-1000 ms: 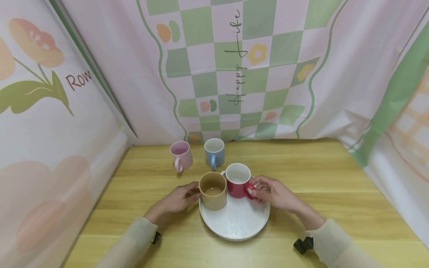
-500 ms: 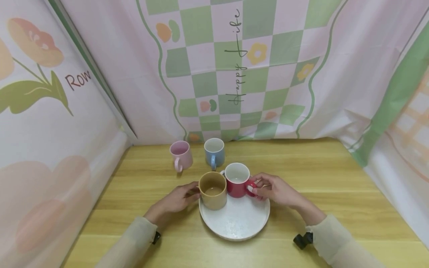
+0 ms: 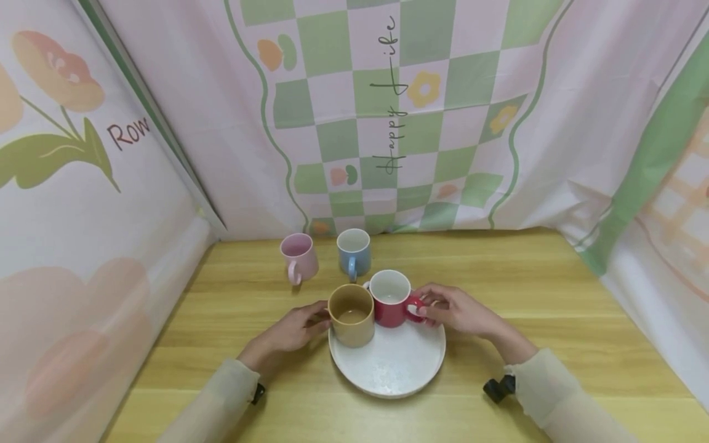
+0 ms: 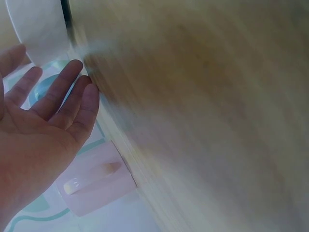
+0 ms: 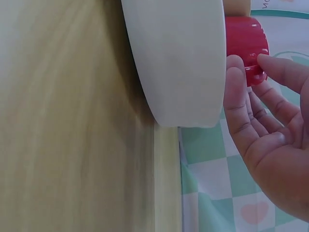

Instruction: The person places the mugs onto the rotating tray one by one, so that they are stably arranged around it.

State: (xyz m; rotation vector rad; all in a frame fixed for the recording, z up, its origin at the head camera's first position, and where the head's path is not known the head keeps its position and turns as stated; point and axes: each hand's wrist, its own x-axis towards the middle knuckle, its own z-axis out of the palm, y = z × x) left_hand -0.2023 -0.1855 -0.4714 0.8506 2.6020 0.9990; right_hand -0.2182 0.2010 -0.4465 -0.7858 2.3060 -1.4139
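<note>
A tan mug [image 3: 351, 317] and a red mug [image 3: 391, 301] with a white inside stand side by side on a round white tray [image 3: 388, 375]. My left hand [image 3: 296, 328] is at the tan mug's left side, thumb and forefinger pinching at its handle, which is mostly hidden. In the left wrist view the other fingers [image 4: 87, 108] stretch out loosely. At the right, my right hand [image 3: 456, 312] pinches the red mug's handle [image 3: 414, 309] between thumb and fingers. The right wrist view shows the red mug [image 5: 245, 41] beyond the tray wall [image 5: 178, 67].
Behind the tray stand a pink mug [image 3: 299, 255] and a blue mug [image 3: 354, 251], handles toward me. The wooden table [image 3: 526, 264] ends at a patterned cloth backdrop [image 3: 376, 154], with a printed side wall [image 3: 138, 246] on the left.
My right hand has shifted the red mug slightly left, closer against the tan mug. The left hand, tan mug and tray stay where they were.
</note>
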